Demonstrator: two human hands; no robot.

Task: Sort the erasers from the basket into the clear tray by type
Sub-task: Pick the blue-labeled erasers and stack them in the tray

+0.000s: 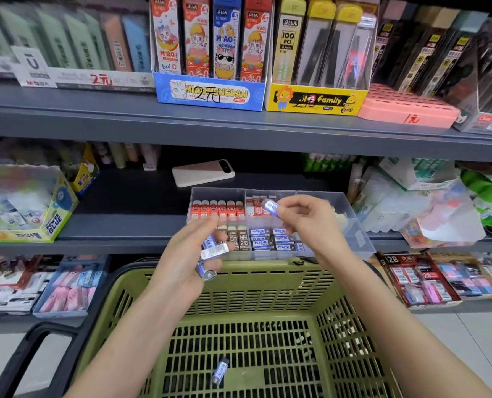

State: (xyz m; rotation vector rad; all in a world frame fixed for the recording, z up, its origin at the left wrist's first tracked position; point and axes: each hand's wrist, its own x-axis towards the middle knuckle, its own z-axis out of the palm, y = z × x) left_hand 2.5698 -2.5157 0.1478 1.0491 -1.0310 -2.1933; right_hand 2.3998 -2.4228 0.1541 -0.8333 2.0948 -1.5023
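Thumb and fingertips of the right hand (305, 218) pinch a single blue-and-white eraser (271, 208), held tilted just above the back compartments of the clear tray (355, 232). The left hand (186, 261), palm turned inward, has its fingers curled round a clutch of similar erasers (214, 250) in front of the tray's front-left corner. Between the two hands, the tray's front compartments hold a row of upright brown 2B erasers (240, 240) and, directly below the right fingers, stacked blue-and-white erasers (276, 240). Farther back, orange-red erasers (217, 210) stand in a row at the left, with red-and-white erasers (255, 208) just beside them. The tray sits on a dark shelf (130, 222), right behind the far rim of a green plastic basket (267, 285). Beneath both forearms, one loose eraser (220, 370) lies on the basket's slatted floor. Beyond the tray, a pale phone (203, 172) lies flat on the shelf. On the shelf above stand a blue cartoon-cat display box (210, 93) and a yellow display box (315, 100).
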